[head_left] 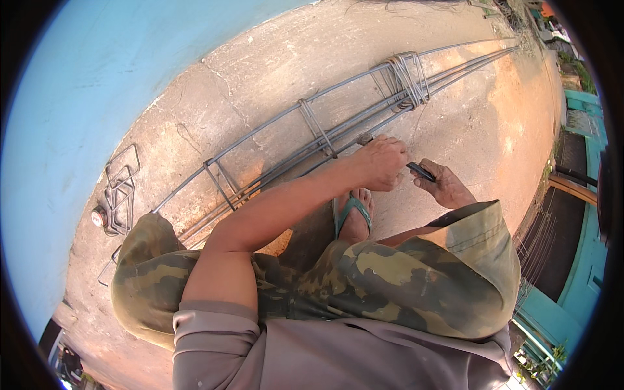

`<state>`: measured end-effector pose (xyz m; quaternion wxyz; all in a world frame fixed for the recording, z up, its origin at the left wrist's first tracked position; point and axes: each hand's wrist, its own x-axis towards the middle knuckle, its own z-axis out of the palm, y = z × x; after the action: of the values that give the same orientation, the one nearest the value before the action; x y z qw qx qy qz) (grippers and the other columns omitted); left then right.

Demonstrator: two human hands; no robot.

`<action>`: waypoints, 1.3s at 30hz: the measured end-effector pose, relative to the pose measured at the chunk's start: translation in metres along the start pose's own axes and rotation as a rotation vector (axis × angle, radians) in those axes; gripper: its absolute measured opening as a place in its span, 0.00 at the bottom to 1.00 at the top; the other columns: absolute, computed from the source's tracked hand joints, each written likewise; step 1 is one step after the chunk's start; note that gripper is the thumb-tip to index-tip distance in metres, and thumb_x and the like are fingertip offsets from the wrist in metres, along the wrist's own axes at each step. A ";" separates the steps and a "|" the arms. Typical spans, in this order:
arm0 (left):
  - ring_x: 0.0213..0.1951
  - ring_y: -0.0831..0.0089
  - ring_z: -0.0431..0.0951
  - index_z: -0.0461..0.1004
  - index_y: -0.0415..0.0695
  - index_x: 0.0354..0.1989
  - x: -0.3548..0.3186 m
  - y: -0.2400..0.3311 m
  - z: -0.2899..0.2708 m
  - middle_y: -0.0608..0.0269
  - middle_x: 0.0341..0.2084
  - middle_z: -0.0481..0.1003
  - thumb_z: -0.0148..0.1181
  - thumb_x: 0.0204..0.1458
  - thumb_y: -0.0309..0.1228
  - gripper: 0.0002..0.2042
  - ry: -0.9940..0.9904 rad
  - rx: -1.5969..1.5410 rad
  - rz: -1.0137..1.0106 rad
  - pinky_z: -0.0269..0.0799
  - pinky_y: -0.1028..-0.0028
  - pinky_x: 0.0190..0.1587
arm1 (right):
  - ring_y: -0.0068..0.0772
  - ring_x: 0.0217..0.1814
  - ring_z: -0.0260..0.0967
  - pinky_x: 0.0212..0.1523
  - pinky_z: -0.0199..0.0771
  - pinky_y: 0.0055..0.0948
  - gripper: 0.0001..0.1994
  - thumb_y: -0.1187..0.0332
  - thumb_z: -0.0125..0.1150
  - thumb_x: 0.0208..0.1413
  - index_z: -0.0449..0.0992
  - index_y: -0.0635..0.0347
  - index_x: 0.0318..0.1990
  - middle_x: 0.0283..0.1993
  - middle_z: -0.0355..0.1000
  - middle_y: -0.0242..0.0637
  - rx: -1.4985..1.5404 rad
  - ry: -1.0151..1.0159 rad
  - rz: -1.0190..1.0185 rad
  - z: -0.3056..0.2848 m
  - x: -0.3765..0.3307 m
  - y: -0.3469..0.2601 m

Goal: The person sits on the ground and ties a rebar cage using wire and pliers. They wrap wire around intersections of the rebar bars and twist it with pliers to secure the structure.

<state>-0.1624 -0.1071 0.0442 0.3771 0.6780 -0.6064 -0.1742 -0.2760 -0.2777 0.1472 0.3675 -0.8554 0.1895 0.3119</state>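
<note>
Apparently, the right hand grips a dark tool.

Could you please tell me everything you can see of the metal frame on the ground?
The frame is made of long, thin grey bars, apparently steel, with rectangular loops around them: some spaced out, others bunched together toward the upper right. It lies on the ground, slanting from beside the left knee to the upper right, where the bars draw close together. The left forearm hides part of it; whether the left hand touches it is unclear.
</note>
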 end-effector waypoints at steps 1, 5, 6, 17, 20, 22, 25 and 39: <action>0.46 0.55 0.73 0.76 0.39 0.44 0.007 -0.005 -0.004 0.50 0.38 0.73 0.58 0.51 0.32 0.14 -0.034 -0.062 -0.017 0.66 0.60 0.47 | 0.33 0.30 0.66 0.33 0.67 0.33 0.08 0.69 0.63 0.57 0.69 0.58 0.39 0.28 0.67 0.38 -0.206 0.036 -0.061 -0.006 0.003 0.003; 0.43 0.53 0.74 0.79 0.43 0.48 0.021 -0.031 0.005 0.47 0.37 0.73 0.54 0.54 0.30 0.14 -0.208 -0.281 -0.136 0.67 0.59 0.46 | 0.52 0.39 0.72 0.38 0.70 0.44 0.10 0.68 0.64 0.54 0.71 0.55 0.41 0.36 0.72 0.40 -0.486 0.104 -0.258 -0.010 0.017 0.017; 0.41 0.54 0.74 0.79 0.44 0.48 0.022 -0.032 0.009 0.46 0.36 0.74 0.54 0.54 0.30 0.14 -0.231 -0.349 -0.172 0.68 0.60 0.44 | 0.50 0.39 0.72 0.39 0.71 0.44 0.10 0.67 0.64 0.54 0.72 0.54 0.41 0.36 0.72 0.39 -0.529 0.105 -0.284 -0.012 0.018 0.019; 0.33 0.70 0.74 0.81 0.37 0.43 0.032 -0.046 0.028 0.56 0.30 0.78 0.62 0.54 0.32 0.13 -0.193 -0.901 -0.654 0.68 0.69 0.37 | 0.41 0.45 0.74 0.48 0.70 0.41 0.12 0.60 0.65 0.52 0.76 0.52 0.41 0.36 0.74 0.38 -0.847 0.185 -0.483 -0.032 0.040 0.037; 0.34 0.66 0.76 0.81 0.36 0.41 0.043 -0.043 0.018 0.53 0.31 0.78 0.62 0.54 0.32 0.12 -0.041 -0.646 -0.517 0.69 0.66 0.38 | 0.45 0.42 0.75 0.45 0.72 0.43 0.13 0.59 0.66 0.51 0.76 0.54 0.39 0.34 0.74 0.39 -0.745 0.192 -0.411 -0.043 0.055 0.046; 0.35 0.61 0.77 0.80 0.36 0.40 0.046 -0.048 0.023 0.51 0.33 0.78 0.61 0.55 0.32 0.12 0.069 -0.429 -0.368 0.70 0.65 0.39 | 0.48 0.39 0.75 0.43 0.73 0.45 0.14 0.59 0.67 0.50 0.75 0.55 0.39 0.33 0.73 0.40 -0.648 0.145 -0.312 -0.048 0.064 0.049; 0.36 0.51 0.77 0.78 0.36 0.39 0.039 -0.043 0.034 0.48 0.35 0.77 0.58 0.57 0.32 0.11 0.194 -0.125 -0.201 0.71 0.62 0.39 | 0.51 0.42 0.75 0.43 0.74 0.44 0.18 0.59 0.70 0.48 0.76 0.54 0.45 0.36 0.77 0.44 -0.525 0.134 -0.259 -0.051 0.071 0.055; 0.32 0.68 0.78 0.78 0.35 0.39 0.101 -0.005 -0.092 0.55 0.29 0.79 0.59 0.58 0.29 0.08 0.064 -0.426 -0.278 0.72 0.67 0.37 | 0.35 0.43 0.77 0.48 0.75 0.36 0.13 0.63 0.60 0.60 0.80 0.55 0.49 0.43 0.80 0.39 -0.004 0.036 -0.372 -0.172 0.029 -0.001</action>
<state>-0.0741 -0.1757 0.1232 0.5029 0.6652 -0.4446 -0.3269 -0.1868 -0.4081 0.2201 0.4138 -0.8819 0.0339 0.2234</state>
